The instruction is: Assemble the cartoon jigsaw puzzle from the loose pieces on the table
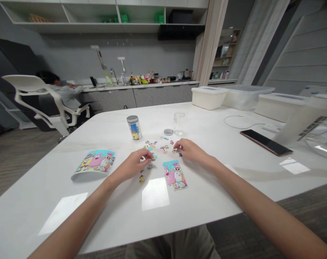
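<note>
My left hand (pixel 138 162) is closed in a pinch, with a small jigsaw piece (pixel 153 157) at its fingertips. My right hand (pixel 189 149) has its fingers curled together, low over loose jigsaw pieces (pixel 175 151); what they grip is hidden. Between and below the hands lies a partly joined jigsaw puzzle (pixel 175 175), showing a pink cartoon starfish and a figure in white. More loose pieces (pixel 150 144) are scattered beyond the hands, and a few (pixel 141 178) lie near my left wrist. A curled picture sheet (pixel 95 162) with matching cartoon figures rests to the left.
A jar (pixel 134 128) with a picture label and grey lid stands behind the pieces. Near it are a clear jar (pixel 179 124) and a loose lid (pixel 168 132). To the right are a phone (pixel 266 142), a cable, a white bottle (pixel 305 118) and storage boxes (pixel 209 98).
</note>
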Demonstrator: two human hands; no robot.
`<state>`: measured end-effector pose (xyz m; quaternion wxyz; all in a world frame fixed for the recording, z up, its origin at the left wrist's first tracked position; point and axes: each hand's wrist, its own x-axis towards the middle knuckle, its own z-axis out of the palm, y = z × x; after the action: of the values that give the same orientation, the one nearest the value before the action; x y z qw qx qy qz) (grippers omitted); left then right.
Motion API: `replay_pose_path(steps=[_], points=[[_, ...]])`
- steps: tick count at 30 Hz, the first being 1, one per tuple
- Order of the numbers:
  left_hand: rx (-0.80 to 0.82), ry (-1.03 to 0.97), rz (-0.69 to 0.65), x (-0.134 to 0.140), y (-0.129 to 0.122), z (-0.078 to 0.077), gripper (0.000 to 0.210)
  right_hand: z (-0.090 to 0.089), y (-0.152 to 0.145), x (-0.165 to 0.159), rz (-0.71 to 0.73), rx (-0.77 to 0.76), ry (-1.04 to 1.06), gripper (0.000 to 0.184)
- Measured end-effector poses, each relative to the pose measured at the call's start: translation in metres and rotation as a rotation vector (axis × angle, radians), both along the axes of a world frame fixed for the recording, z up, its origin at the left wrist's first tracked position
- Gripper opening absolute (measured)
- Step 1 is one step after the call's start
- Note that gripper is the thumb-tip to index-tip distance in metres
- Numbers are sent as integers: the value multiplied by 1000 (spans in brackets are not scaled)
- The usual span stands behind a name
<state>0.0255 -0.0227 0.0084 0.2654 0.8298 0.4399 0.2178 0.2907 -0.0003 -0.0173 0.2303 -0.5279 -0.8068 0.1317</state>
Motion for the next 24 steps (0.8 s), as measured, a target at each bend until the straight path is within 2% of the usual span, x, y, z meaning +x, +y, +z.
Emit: replay_pose_path(steps=[4, 8, 12, 16, 20, 24], points=[[-172, -115, 19, 10, -2, -5, 14, 6, -5, -6, 34, 1, 49, 29], [-112, -94, 85, 14, -7, -7, 14, 9, -10, -13, 138, 23, 74, 30], [28, -12, -73, 12, -15, 1, 11, 8, -12, -15, 157, 38, 56, 29], [83, 111, -262, 11, -21, 6, 15, 5, -10, -12, 140, 64, 49, 25], [94, 150, -329, 14, -23, 4, 14, 2, -10, -11, 151, 86, 56, 23], [125, 151, -283, 14, -21, -1, 17, 2, -12, -11, 168, 75, 49, 22]])
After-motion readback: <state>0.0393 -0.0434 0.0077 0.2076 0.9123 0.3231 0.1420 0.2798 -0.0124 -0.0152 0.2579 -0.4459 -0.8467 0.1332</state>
